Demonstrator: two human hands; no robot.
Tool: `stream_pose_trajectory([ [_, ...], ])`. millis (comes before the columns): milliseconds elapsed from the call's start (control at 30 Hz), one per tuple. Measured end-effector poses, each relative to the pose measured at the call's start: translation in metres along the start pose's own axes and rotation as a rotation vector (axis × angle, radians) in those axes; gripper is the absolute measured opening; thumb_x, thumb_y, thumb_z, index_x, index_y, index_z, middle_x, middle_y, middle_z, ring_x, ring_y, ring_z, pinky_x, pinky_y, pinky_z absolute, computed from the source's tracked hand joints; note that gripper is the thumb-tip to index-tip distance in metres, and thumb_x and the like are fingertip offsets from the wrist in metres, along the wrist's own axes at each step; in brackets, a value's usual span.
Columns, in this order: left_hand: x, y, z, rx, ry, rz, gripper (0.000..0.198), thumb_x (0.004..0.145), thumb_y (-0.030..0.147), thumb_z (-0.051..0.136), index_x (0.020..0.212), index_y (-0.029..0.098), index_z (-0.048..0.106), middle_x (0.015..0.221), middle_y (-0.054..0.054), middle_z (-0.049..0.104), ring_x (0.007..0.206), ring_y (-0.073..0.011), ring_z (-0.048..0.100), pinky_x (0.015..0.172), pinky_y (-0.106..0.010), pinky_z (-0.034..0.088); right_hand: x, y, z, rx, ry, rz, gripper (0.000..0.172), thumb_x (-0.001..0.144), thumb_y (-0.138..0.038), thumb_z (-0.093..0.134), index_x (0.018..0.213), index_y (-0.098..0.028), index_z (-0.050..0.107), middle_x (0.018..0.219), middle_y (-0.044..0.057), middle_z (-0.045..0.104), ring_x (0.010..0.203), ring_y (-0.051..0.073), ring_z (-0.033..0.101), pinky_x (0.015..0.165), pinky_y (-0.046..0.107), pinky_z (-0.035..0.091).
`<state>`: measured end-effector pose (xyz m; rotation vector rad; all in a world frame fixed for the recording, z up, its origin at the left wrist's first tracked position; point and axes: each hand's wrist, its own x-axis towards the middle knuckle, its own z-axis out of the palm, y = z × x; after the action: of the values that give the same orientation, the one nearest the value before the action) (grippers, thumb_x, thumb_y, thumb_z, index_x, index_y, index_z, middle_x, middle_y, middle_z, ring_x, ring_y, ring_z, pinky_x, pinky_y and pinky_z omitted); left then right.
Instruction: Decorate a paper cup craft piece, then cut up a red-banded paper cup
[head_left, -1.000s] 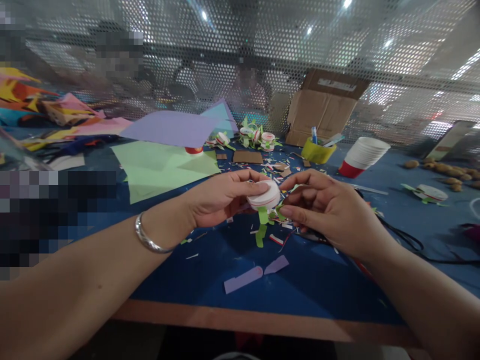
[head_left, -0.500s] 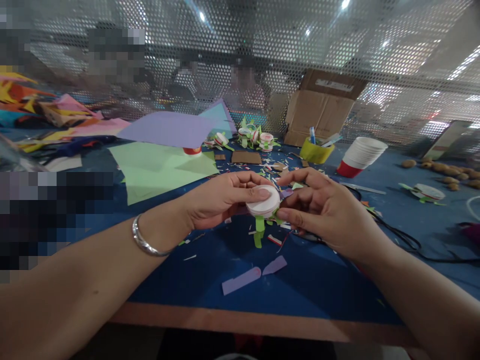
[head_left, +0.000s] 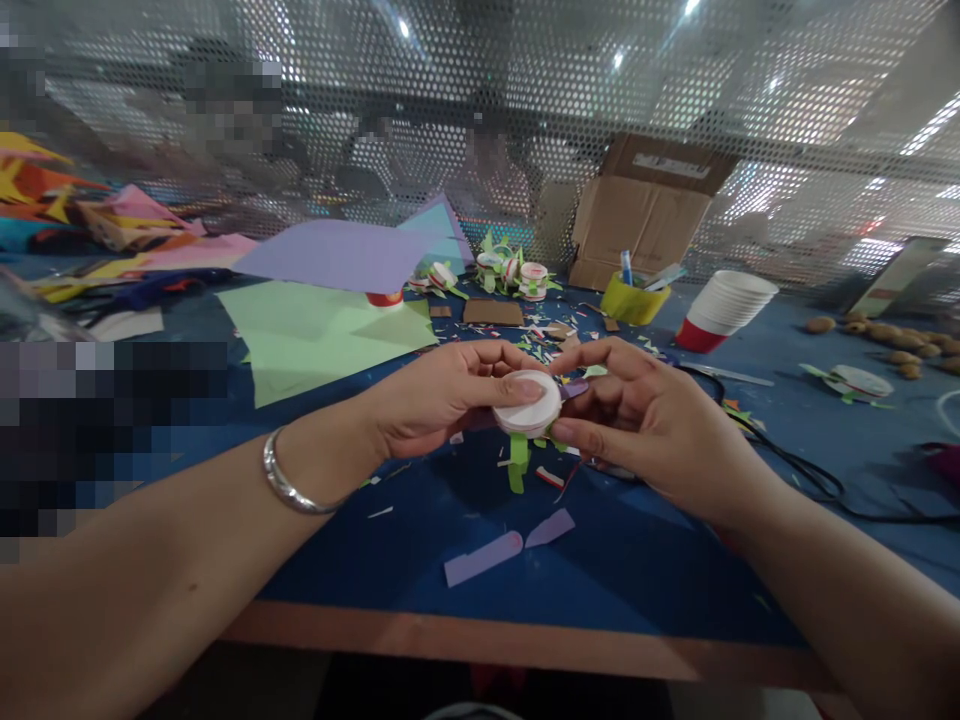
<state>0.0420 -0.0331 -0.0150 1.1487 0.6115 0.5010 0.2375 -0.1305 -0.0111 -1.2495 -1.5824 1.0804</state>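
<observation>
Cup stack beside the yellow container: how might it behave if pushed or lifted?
The cup stack might tip if pushed high, since it narrows toward its red base. Nested rims suggest separate cups, so lifting the top might leave others.

cardboard box (head_left: 646,215) | yellow holder (head_left: 634,305) in front | black cable (head_left: 900,519) at right | perforated screen (head_left: 525,60) behind

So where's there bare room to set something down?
Mostly the blue tabletop between the purple paper pieces, right forearm and front edge; another patch lies toward the left forearm. Beyond the held white disc, paper scraps and cardboard crowd it.
</observation>
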Motion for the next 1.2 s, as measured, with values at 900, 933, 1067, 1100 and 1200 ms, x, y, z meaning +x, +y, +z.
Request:
stream_pose_trajectory([
  [900, -0.004, 0.004, -0.006, 0.237, 0.010, 0.220, 0.057, 0.074, 0.018, 0.084, 0.123, 0.024, 0.056, 0.109, -0.002, 0.063, 0.091, -0.0141, 0.066, 0.077, -0.026, 0.053, 0.000, 0.001, -0.006, -0.096, 0.094, -0.071, 0.049, 0.086, -0.033, 0.078, 0.127, -0.025, 0.052, 0.089, 0.000, 0.072, 0.064, 0.012, 0.061, 0.056, 0.024, 0.049],
  [933, -0.005, 0.004, -0.007, 0.252, 0.004, 0.237, 0.062, 0.073, 0.019, 0.085, 0.126, 0.025, 0.054, 0.110, -0.002, 0.061, 0.091, -0.0144, 0.066, 0.078, -0.026, 0.053, 0.000, 0.002, -0.007, -0.099, 0.119, -0.073, 0.049, 0.087, -0.035, 0.077, 0.128, -0.025, 0.052, 0.091, 0.001, 0.072, 0.065, 0.012, 0.062, 0.056, 0.024, 0.050],
  [1067, -0.006, 0.002, -0.009, 0.317, -0.035, 0.266, 0.075, 0.072, 0.022, 0.087, 0.134, 0.029, 0.045, 0.115, -0.003, 0.054, 0.093, -0.0156, 0.066, 0.082, -0.029, 0.054, 0.002, 0.004, -0.008, -0.090, 0.152, -0.058, 0.051, 0.084, -0.034, 0.079, 0.126, -0.023, 0.053, 0.092, 0.001, 0.070, 0.069, 0.012, 0.064, 0.058, 0.024, 0.050],
  [1100, -0.006, 0.001, -0.008, 0.327, -0.048, 0.268, 0.077, 0.072, 0.022, 0.087, 0.135, 0.029, 0.043, 0.116, -0.003, 0.053, 0.093, -0.0159, 0.066, 0.083, -0.030, 0.055, 0.002, 0.004, -0.007, -0.076, 0.142, -0.056, 0.052, 0.083, -0.032, 0.081, 0.126, -0.023, 0.053, 0.090, 0.000, 0.070, 0.071, 0.013, 0.065, 0.059, 0.024, 0.051],
  [1200, -0.005, -0.002, -0.006, 0.350, -0.084, 0.265, 0.076, 0.073, 0.022, 0.085, 0.135, 0.028, 0.041, 0.118, -0.003, 0.051, 0.091, -0.0154, 0.066, 0.084, -0.032, 0.055, 0.003, 0.005, -0.005, -0.053, 0.115, -0.058, 0.052, 0.080, -0.028, 0.083, 0.124, -0.023, 0.054, 0.085, -0.002, 0.069, 0.071, 0.013, 0.067, 0.060, 0.023, 0.050],
])
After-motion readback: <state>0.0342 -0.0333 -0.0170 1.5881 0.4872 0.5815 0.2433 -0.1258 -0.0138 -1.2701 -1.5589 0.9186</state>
